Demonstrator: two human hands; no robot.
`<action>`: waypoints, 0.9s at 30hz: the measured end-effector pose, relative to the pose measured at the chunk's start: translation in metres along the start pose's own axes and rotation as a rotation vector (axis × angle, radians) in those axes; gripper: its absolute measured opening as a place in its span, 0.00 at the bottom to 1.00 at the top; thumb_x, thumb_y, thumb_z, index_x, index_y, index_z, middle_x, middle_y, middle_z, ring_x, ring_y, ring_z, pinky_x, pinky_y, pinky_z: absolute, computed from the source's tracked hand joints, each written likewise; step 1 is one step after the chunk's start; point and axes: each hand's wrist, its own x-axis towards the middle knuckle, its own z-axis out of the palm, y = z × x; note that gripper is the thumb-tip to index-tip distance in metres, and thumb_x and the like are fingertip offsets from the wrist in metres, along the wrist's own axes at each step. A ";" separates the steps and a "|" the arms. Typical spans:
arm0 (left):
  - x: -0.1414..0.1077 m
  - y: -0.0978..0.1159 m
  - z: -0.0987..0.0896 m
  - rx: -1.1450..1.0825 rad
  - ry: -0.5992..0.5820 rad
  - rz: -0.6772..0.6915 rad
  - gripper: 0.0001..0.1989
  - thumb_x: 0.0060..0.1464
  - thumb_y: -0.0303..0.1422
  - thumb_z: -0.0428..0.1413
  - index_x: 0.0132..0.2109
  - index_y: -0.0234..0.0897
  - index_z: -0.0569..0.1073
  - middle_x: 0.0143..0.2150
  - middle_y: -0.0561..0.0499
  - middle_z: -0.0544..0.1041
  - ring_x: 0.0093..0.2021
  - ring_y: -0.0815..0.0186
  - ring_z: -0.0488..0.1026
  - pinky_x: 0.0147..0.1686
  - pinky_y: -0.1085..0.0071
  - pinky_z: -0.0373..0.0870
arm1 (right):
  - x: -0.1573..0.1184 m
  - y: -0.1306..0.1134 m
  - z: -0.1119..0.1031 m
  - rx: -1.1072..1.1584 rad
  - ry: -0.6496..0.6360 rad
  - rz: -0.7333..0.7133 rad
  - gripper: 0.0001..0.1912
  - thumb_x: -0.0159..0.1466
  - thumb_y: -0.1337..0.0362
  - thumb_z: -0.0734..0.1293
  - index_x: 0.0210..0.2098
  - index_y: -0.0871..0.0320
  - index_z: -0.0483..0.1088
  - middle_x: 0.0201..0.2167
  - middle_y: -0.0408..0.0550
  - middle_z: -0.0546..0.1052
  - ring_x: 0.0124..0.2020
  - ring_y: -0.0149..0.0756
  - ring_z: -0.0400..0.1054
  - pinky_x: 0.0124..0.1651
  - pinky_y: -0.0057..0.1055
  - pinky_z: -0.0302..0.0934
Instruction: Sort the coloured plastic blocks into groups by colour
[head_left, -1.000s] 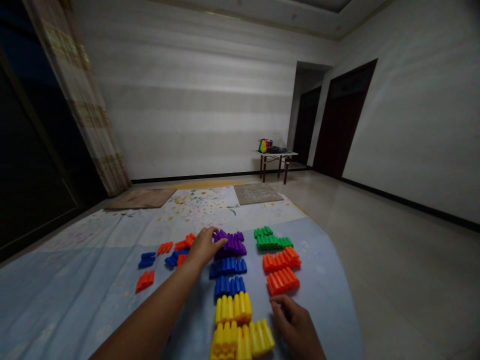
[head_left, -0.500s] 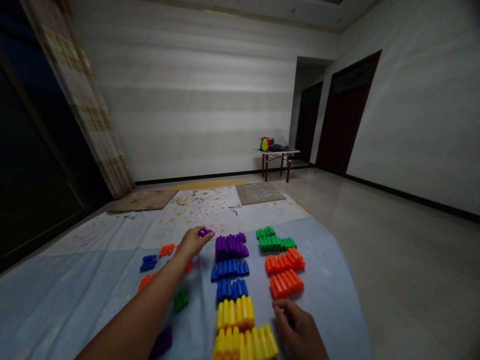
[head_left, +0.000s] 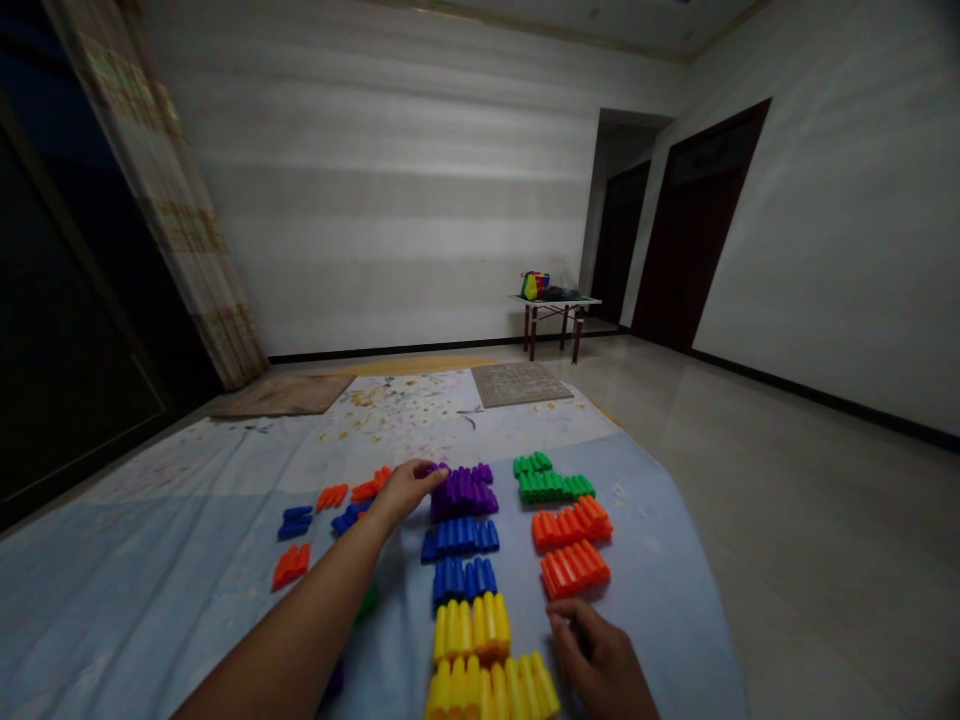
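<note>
My left hand [head_left: 411,488] is at the left end of the purple pieces [head_left: 465,492], its fingers closed on a purple piece. Below that group lie two rows of blue pieces [head_left: 461,537] and two of yellow pieces [head_left: 472,628]. My right hand [head_left: 596,650] rests on the cloth beside the yellow rows, fingers curled; whether it holds anything is hidden. Just above it are orange pieces [head_left: 574,568], with green pieces [head_left: 551,486] farther up.
On the left of the cloth [head_left: 660,600] lie loose orange pieces [head_left: 290,566] and blue pieces [head_left: 295,522]. Green and purple ones are partly hidden by my left forearm. Two mats lie at the far edge; a small table [head_left: 555,300] stands beyond.
My left hand has moved right with the purple piece, from beside the purple group to its left end. More loose pieces show on the left. My right hand has stayed put.
</note>
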 end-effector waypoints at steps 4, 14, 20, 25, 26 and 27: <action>-0.003 0.003 0.000 -0.035 -0.031 -0.013 0.29 0.36 0.50 0.59 0.41 0.31 0.73 0.37 0.44 0.78 0.38 0.59 0.74 0.34 0.68 0.68 | 0.001 -0.002 -0.002 -0.010 -0.022 -0.004 0.19 0.59 0.51 0.59 0.31 0.58 0.74 0.19 0.43 0.72 0.21 0.33 0.65 0.25 0.25 0.55; 0.005 -0.005 0.003 -0.006 -0.003 0.003 0.28 0.39 0.48 0.58 0.43 0.31 0.72 0.40 0.44 0.78 0.37 0.61 0.74 0.34 0.69 0.69 | 0.003 -0.001 -0.007 -0.053 -0.085 0.001 0.20 0.60 0.51 0.58 0.33 0.59 0.73 0.20 0.45 0.74 0.22 0.34 0.66 0.26 0.25 0.57; 0.024 -0.022 -0.013 0.129 0.123 0.044 0.25 0.39 0.46 0.59 0.41 0.32 0.73 0.40 0.44 0.77 0.41 0.60 0.73 0.39 0.68 0.68 | 0.002 -0.001 -0.003 -0.030 -0.033 0.008 0.21 0.59 0.49 0.58 0.31 0.59 0.74 0.18 0.44 0.73 0.20 0.33 0.65 0.24 0.25 0.56; 0.045 -0.028 -0.019 0.237 0.153 0.054 0.23 0.38 0.40 0.59 0.42 0.31 0.72 0.40 0.44 0.77 0.37 0.62 0.73 0.38 0.70 0.67 | 0.002 0.003 0.001 -0.009 0.000 -0.012 0.21 0.58 0.48 0.59 0.29 0.58 0.74 0.17 0.44 0.72 0.19 0.33 0.65 0.24 0.25 0.56; 0.048 -0.027 -0.017 0.257 0.155 0.050 0.23 0.39 0.39 0.59 0.43 0.31 0.72 0.40 0.44 0.77 0.38 0.62 0.73 0.38 0.70 0.67 | 0.002 0.005 0.002 -0.013 -0.003 -0.008 0.22 0.58 0.48 0.59 0.29 0.58 0.74 0.17 0.44 0.72 0.19 0.33 0.65 0.24 0.25 0.56; 0.051 -0.025 -0.014 0.275 0.155 0.045 0.22 0.39 0.37 0.59 0.43 0.31 0.72 0.40 0.44 0.77 0.38 0.62 0.72 0.39 0.71 0.66 | 0.003 0.007 0.003 -0.020 -0.001 0.000 0.23 0.58 0.47 0.58 0.29 0.58 0.74 0.17 0.44 0.72 0.19 0.33 0.65 0.24 0.25 0.56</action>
